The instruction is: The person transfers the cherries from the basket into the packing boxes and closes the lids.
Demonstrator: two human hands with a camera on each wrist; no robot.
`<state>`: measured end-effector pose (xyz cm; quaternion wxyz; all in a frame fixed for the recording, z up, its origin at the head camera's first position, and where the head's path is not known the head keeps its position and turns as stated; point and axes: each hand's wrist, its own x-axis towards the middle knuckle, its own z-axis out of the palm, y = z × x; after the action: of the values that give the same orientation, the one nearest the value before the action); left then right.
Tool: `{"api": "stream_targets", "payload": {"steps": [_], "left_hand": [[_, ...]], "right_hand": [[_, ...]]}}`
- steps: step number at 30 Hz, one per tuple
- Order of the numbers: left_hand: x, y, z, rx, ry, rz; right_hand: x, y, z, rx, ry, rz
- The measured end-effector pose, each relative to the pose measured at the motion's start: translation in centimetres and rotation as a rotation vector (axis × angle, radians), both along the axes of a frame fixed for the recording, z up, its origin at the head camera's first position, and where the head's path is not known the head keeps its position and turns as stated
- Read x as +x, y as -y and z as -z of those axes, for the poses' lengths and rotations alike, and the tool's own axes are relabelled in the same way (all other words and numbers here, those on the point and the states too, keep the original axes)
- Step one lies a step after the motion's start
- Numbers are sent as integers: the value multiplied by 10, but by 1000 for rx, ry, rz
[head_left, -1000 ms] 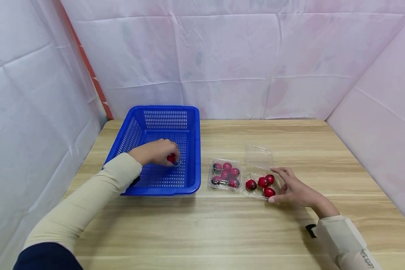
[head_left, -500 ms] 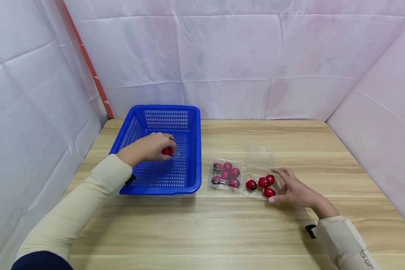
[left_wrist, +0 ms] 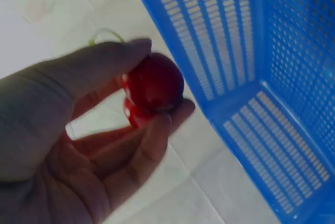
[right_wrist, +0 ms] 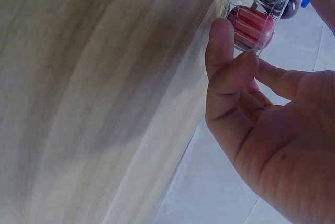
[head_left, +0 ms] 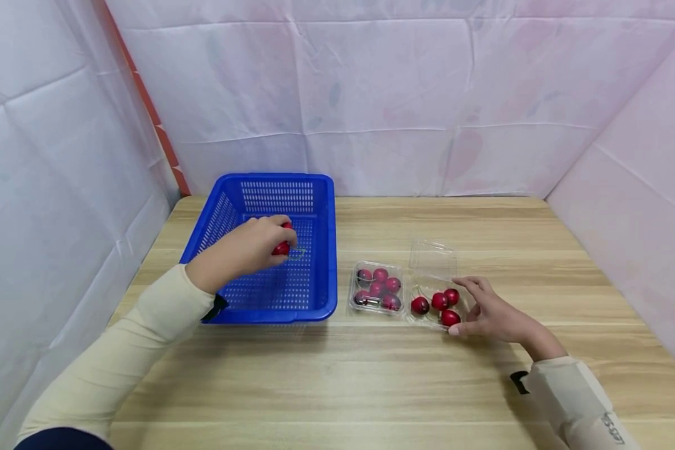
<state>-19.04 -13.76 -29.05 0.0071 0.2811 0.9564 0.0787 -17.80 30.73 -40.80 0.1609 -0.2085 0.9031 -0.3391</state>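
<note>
My left hand (head_left: 250,247) is over the blue basket (head_left: 329,262) and pinches two red cherries (left_wrist: 155,82) between thumb and fingers. A thin green stem (head_left: 297,254) trails from them in the head view. My right hand (head_left: 495,315) holds the right side of an open clear plastic box (head_left: 427,322), thumb at the front edge and index finger near the back corner. Several cherries (head_left: 440,301) lie in that box, and its lid (head_left: 433,257) is folded back behind. Part of the box and a cherry (right_wrist: 251,28) show beyond the fingertips in the right wrist view.
Between the basket and the open box sits a second clear box (head_left: 378,265), lid down, with several cherries inside. All stand on a wood-grain table (head_left: 337,387). White cloth walls (head_left: 382,94) rise behind and at both sides.
My left hand has lifted a little and shifted farther back over the basket, and a second cherry now shows in its grip. The right hand stays at the open box.
</note>
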Motion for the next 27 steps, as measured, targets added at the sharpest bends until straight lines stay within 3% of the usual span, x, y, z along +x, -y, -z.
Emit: {"api": "stream_targets", "payload": {"steps": [5, 12, 27], "left_hand": [[12, -7, -1, 9, -31, -35], [30, -21, -3, 53, -84, -19], [55, -42, 14, 159, -104, 44]], "right_hand": [[0, 0, 0, 1, 2, 1], [0, 1, 0, -2, 9, 4], [-1, 3, 1, 0, 9, 4]]}}
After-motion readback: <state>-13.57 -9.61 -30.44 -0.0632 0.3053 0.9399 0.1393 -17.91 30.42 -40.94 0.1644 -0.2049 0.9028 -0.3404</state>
